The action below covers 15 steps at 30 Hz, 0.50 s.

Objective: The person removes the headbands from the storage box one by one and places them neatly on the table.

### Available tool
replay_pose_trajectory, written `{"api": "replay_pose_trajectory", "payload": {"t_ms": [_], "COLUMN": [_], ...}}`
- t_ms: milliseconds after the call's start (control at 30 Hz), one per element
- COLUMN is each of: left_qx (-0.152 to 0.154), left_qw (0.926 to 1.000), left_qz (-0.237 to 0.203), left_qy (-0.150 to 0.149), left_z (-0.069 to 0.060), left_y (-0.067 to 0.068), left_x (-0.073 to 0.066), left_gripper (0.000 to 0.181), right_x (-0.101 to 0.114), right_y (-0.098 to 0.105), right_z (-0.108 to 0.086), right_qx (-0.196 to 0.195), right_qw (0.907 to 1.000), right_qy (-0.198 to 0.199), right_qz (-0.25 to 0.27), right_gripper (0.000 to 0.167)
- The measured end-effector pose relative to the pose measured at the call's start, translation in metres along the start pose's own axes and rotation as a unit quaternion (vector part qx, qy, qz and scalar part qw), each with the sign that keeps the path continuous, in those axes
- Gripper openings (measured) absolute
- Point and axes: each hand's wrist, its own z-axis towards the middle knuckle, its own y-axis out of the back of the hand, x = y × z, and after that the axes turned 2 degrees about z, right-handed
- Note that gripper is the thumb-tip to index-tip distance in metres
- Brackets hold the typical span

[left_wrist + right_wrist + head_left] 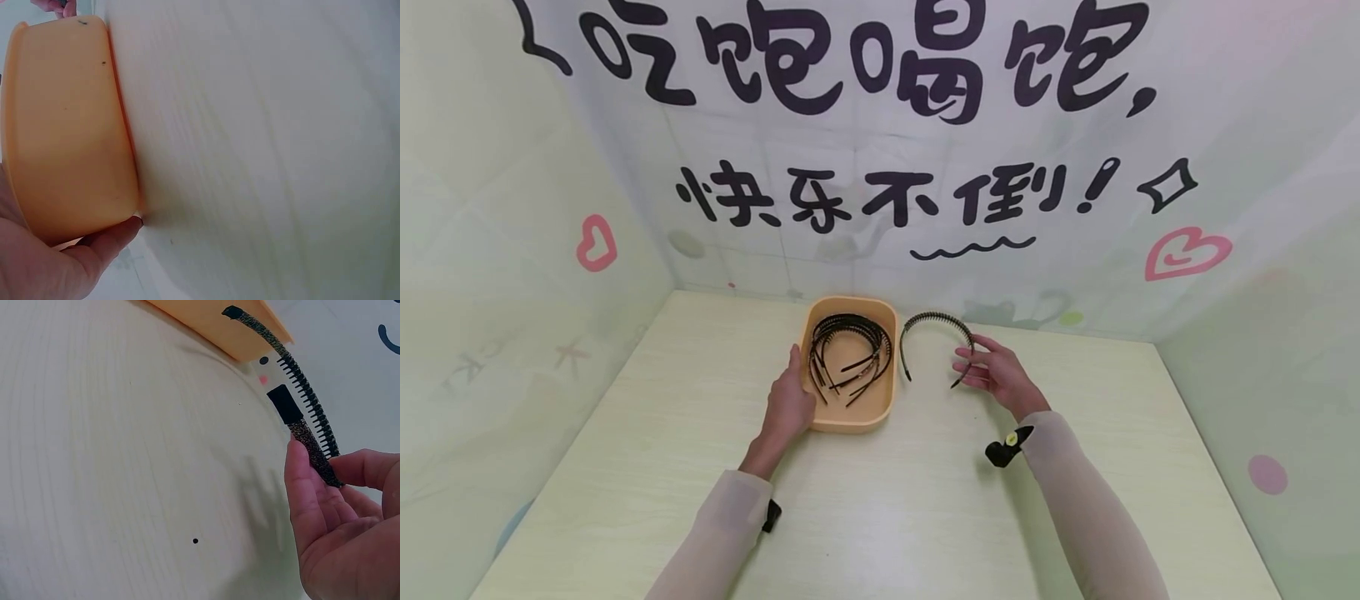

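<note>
A toothed black headband (934, 316) is pinched near one end by my right hand (1000, 377), just right of an orange plastic box (850, 427). In the right wrist view, thumb and fingers hold the headband's speckled arm (310, 442), its dark tips facing the box. Several black headbands (850, 320) lie heaped inside the box. My left hand (788, 404) grips the box at its left side. Seen from the left wrist, the fingers (112, 244) bend around the box's outer wall (72, 131); part of that hand is cut off by the frame.
The pale wood-grain table (880, 517) carries the box near its back edge. A white printed cloth (850, 142) with black lettering and hearts rises behind, and similar cloth walls (1285, 400) stand on both sides.
</note>
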Motion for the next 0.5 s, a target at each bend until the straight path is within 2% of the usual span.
{"api": "replay_pose_trajectory", "payload": {"t_ms": [500], "left_qx": [-0.004], "left_qw": [1.0000], "left_qz": [-0.007], "left_qy": [-0.002], "left_z": [-0.0008], "left_y": [-0.0007], "left_x": [-0.0001], "left_gripper": [0.084], "right_x": [-0.0093], "right_y": [0.0037], "right_z": [0.0069], "right_qx": [-0.020], "right_qw": [0.9983], "right_qy": [0.000], "right_qz": [-0.054], "right_gripper": [0.066]}}
